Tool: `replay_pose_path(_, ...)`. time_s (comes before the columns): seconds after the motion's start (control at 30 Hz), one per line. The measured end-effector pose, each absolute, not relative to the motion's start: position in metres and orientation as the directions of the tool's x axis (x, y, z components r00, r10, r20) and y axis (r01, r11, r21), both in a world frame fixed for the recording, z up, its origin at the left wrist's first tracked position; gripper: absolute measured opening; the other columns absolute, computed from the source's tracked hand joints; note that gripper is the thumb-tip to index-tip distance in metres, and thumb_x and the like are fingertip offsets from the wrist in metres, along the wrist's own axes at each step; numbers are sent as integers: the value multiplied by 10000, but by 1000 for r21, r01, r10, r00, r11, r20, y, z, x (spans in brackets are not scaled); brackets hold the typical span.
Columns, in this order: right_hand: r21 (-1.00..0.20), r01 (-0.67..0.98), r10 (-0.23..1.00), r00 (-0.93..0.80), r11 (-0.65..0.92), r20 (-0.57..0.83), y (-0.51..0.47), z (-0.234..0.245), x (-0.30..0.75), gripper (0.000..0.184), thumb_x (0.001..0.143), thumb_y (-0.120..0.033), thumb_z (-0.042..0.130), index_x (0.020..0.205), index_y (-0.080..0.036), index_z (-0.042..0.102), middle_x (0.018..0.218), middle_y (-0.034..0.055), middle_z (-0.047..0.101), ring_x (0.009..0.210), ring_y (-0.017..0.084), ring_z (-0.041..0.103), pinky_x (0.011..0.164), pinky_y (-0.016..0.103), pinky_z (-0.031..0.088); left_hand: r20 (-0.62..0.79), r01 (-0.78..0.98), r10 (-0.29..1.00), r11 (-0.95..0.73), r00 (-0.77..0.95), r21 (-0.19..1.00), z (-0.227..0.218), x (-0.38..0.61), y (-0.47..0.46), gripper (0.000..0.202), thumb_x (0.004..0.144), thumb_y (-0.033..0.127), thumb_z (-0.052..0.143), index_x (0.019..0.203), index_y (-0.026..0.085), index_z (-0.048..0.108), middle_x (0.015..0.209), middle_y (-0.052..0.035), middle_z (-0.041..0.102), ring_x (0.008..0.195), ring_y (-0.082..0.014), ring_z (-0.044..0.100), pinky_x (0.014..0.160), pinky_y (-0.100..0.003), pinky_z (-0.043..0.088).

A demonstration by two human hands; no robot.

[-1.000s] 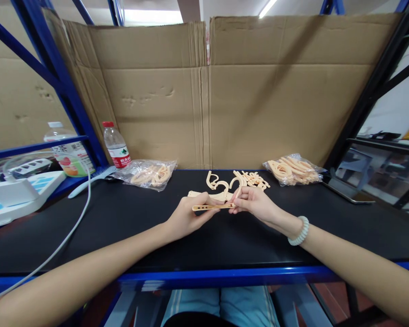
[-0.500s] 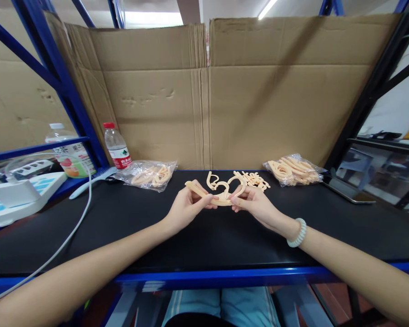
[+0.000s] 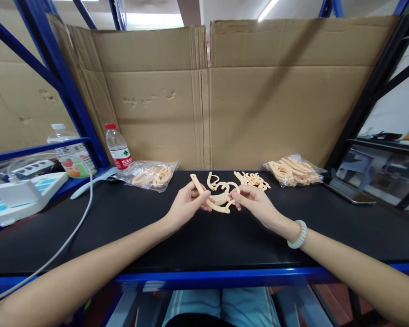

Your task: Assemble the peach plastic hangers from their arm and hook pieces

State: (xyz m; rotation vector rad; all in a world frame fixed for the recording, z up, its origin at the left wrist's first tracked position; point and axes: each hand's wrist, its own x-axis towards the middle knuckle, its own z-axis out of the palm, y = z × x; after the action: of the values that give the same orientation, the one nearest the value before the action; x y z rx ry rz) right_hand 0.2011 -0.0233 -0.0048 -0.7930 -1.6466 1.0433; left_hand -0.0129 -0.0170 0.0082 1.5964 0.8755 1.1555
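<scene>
My left hand (image 3: 192, 200) is closed on a long, slightly bent beige strip (image 3: 220, 208), pinched between thumb and fingers, its upper end pointing up and left. My right hand (image 3: 250, 200) pinches a curved, hook-like beige piece (image 3: 236, 187). The two pieces meet or overlap between the hands; whether they are joined I cannot tell. Just behind lies a loose curved beige piece (image 3: 210, 181) on the black table top (image 3: 204, 245). Beyond my right fingers is a pile of small beige pegs (image 3: 255, 180).
At the back, clear bags of beige parts lie left (image 3: 155, 176) and right (image 3: 293, 170). A red-capped water bottle (image 3: 117, 147) leans near a pale-handled brush (image 3: 92, 182). A white cable (image 3: 77, 231) runs down the left from a power strip (image 3: 51, 190). Cardboard (image 3: 150, 100) closes the back.
The long strip has turned in my left hand, its right end dropping toward me and apart from the curved piece's lower edge. My right hand has shifted slightly with the hook-like piece.
</scene>
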Motion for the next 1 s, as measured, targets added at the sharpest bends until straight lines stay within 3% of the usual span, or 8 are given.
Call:
replay_pose_path(0.2,-970,-149,913,-337,190,231,-22,-5,202,293,750,-434,727,803,-161,634,716,4,609,573,98,565,560,244,476,186,20,899,-211,397,977,5,-9,-20,414,782,467,661,972,146,481,715,-14,667,543,-131,658,530,-231,540)
replay_pose_path(0.4,-960,-243,902,-368,139,224,-25,-7,195,268,725,-369,763,851,-163,648,703,11,648,597,111,607,617,262,523,86,16,857,-109,508,994,3,-2,-28,431,668,324,797,941,116,537,772,-45,687,621,-151,680,617,-266,574)
replay_pose_path(0.5,-953,-250,892,-371,172,258,-21,-3,198,292,719,-350,761,929,-173,661,826,39,679,699,139,641,691,296,540,30,30,862,-52,505,998,4,-2,-29,365,659,302,804,873,94,593,777,-68,700,656,-155,683,668,-276,579)
replay_pose_path(0.6,-923,-128,882,-272,362,384,-5,5,216,282,777,-369,691,986,-183,661,925,59,683,755,156,644,718,323,537,7,18,889,-17,458,1000,5,-5,-28,334,645,297,812,831,89,629,779,-67,702,657,-138,676,672,-246,573)
replay_pose_path(0.7,-744,265,787,-124,614,605,21,10,248,216,821,-344,627,959,-182,664,827,59,686,742,184,629,695,347,515,-11,15,909,5,416,1000,6,-7,-26,323,634,297,818,808,92,639,734,-43,685,606,-98,653,614,-180,549)
replay_pose_path(0.8,-424,634,681,-229,646,696,44,8,276,149,846,-276,574,887,-189,687,823,60,689,761,203,606,736,378,487,-43,24,916,36,399,999,6,-6,-24,342,631,316,817,827,104,633,700,-25,668,569,-95,647,527,-150,522)
replay_pose_path(1.0,-153,734,681,-502,661,533,61,-6,273,184,853,-221,573,974,-178,705,968,91,689,946,247,569,846,382,453,-48,-18,927,59,371,998,6,-2,-24,344,622,322,821,798,110,614,648,-8,644,548,-109,651,508,-164,530)
